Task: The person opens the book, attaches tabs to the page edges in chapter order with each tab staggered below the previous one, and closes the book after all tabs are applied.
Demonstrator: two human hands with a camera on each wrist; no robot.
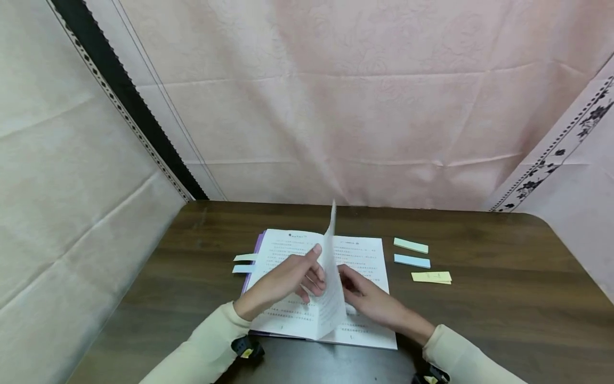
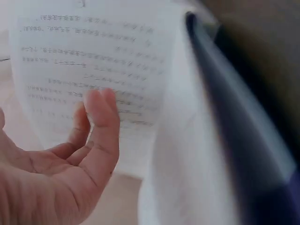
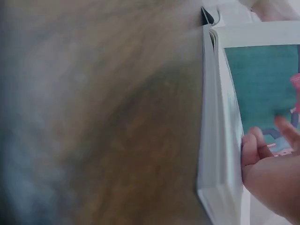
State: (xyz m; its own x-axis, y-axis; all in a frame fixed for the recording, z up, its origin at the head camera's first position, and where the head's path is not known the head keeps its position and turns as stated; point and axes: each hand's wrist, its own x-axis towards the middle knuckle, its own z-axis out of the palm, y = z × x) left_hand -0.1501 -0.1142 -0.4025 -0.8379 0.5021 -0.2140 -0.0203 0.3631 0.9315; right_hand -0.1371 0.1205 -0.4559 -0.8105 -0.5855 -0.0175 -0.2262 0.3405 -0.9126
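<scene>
An open book (image 1: pixel 366 256) with printed text lies on the wooden table, one leaf (image 1: pixel 331 309) standing up near its middle. My left hand (image 1: pixel 295 274) is at the left side of this leaf, thumb raised and fingers loosely bent. In the left wrist view those fingers (image 2: pixel 101 126) are in front of the printed leaf. On the leaf's other side is my right hand (image 1: pixel 366 298), fingers close to the paper. The right wrist view has the right hand (image 3: pixel 274 173) by the book's page edges (image 3: pixel 218 140), beside a teal picture (image 3: pixel 262 89).
Pale green (image 1: pixel 245 257) and light blue tabs (image 1: pixel 243 269) stick out from the book's left edge. Right of the book lie a green strip (image 1: pixel 410 245), a blue strip (image 1: pixel 412 261) and yellow strips (image 1: pixel 431 277). A pale cloth (image 1: pixel 364 133) hangs behind the table (image 1: pixel 503 277).
</scene>
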